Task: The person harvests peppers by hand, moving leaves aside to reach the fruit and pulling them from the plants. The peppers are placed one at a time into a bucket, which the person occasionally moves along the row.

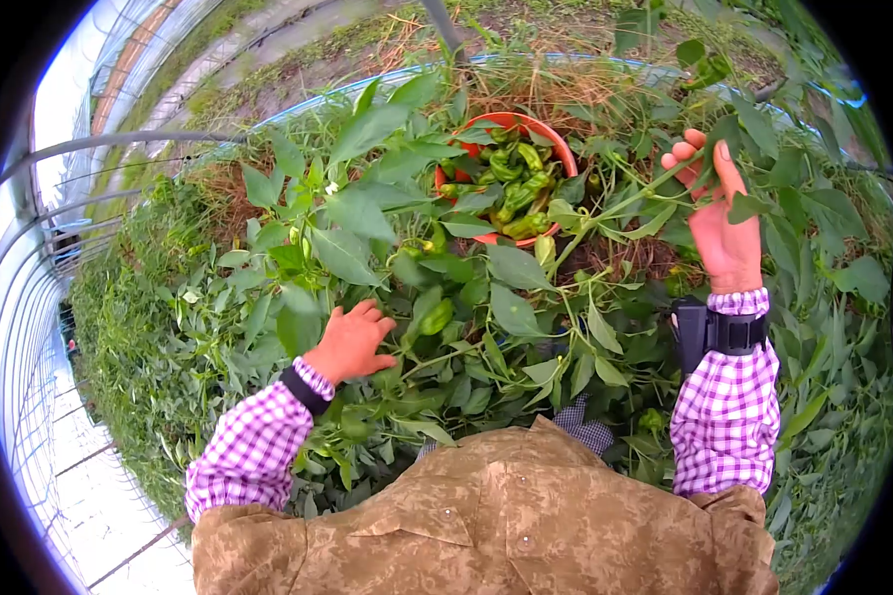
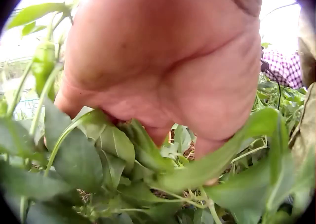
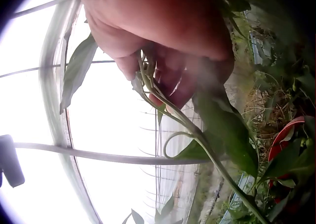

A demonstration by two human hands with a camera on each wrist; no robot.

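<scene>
My right hand [image 1: 726, 238] is raised at the right of the head view, its fingers and thumb round the upper end of a leafy pepper branch [image 1: 613, 206]. In the right wrist view the green stem [image 3: 210, 152] runs up into the curled fingers. Lower and to the left, my left hand [image 1: 349, 344] reaches palm down among the pepper leaves [image 2: 79, 157], fingers loosely spread and fingertips partly hidden by foliage. Close to its right hangs a green pepper [image 1: 435, 317]. Another green pepper [image 2: 43, 68] hangs at the left of the left wrist view.
An orange-red bucket [image 1: 566, 151] with several green peppers [image 1: 519, 183] stands beyond the plants, between the hands. Dense pepper plants surround both arms. A grey pole [image 1: 445, 30] rises behind the bucket, and hoop framing with plastic sheeting [image 1: 15, 233] runs along the left.
</scene>
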